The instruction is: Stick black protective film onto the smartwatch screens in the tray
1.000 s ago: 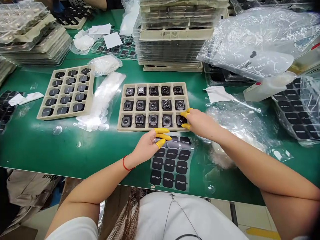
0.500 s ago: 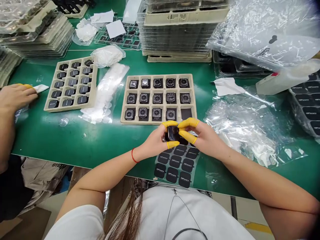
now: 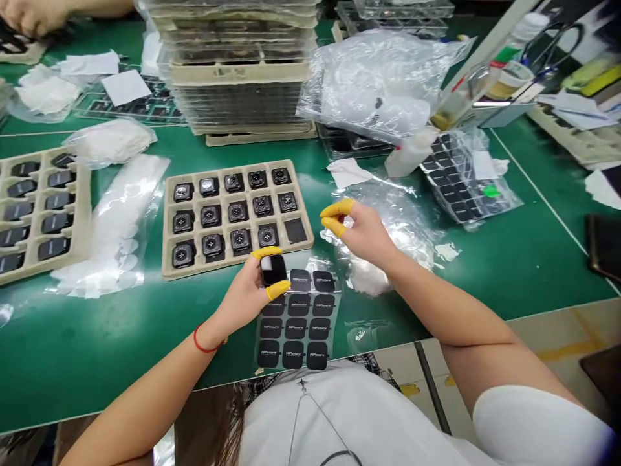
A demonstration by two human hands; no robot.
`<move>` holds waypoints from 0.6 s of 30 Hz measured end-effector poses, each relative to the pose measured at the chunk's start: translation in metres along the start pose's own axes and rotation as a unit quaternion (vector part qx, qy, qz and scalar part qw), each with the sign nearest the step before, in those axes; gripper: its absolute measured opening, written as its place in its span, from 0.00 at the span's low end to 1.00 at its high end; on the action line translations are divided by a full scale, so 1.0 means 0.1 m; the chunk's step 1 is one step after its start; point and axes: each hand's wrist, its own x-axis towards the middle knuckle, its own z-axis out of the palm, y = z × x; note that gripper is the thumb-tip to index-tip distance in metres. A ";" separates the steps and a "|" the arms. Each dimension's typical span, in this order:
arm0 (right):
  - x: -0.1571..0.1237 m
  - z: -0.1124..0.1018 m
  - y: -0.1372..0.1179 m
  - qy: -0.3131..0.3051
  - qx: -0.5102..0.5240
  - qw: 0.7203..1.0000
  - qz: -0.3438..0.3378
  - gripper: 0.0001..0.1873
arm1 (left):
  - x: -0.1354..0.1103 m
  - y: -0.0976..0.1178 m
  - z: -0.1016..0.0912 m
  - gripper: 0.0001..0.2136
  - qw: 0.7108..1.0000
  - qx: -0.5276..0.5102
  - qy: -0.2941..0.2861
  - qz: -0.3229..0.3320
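Observation:
My left hand (image 3: pixel 245 285), with yellow finger cots on thumb and forefinger, grips a black smartwatch body (image 3: pixel 274 268) by its edges, glossy screen facing up. It hovers over a sheet of black square stickers (image 3: pixel 295 329) with white lettering. My right hand (image 3: pixel 361 232) is off to the right, over clear plastic film (image 3: pixel 388 252); its cotted thumb and finger are pinched close together, and anything between them is too small to make out. Beyond the hands lies a beige tray (image 3: pixel 237 258) of watch bodies, backs up, with its front right pocket holding only a dark pad.
Another beige tray (image 3: pixel 85 226) of dark watch parts lies left, beside a clear strip of round films (image 3: pixel 129 200). Stacked trays (image 3: pixel 242 97) rise behind. A white bottle (image 3: pixel 410 152) and a bagged sticker pack (image 3: pixel 453 184) stand right. A co-worker's hand (image 3: pixel 36 16) shows at upper left.
My right hand has left the watch and moved right, toward the plastic film. My left hand still holds the watch. The view has swung to the right.

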 end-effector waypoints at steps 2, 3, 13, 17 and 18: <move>0.07 -0.16 0.22 -0.030 -0.070 0.994 0.073 0.08 | 0.00 0.02 -0.05 0.26 1.000 -0.019 -0.003 -0.022; 0.07 -0.27 0.34 -0.036 -0.088 0.991 0.090 0.10 | -0.01 0.03 -0.07 0.27 0.999 -0.028 -0.003 -0.026; -0.98 -1.95 1.57 0.491 -0.052 0.789 0.365 0.39 | -0.08 0.12 -0.18 0.32 0.998 -0.046 0.014 -0.033; -0.57 -1.45 1.20 0.381 -0.065 0.892 0.234 0.28 | -0.08 0.22 -0.07 0.28 0.998 -0.059 -0.007 -0.024; -0.38 -1.26 1.05 0.321 -0.069 0.925 0.190 0.25 | -0.08 0.25 -0.05 0.28 0.998 -0.064 -0.015 -0.016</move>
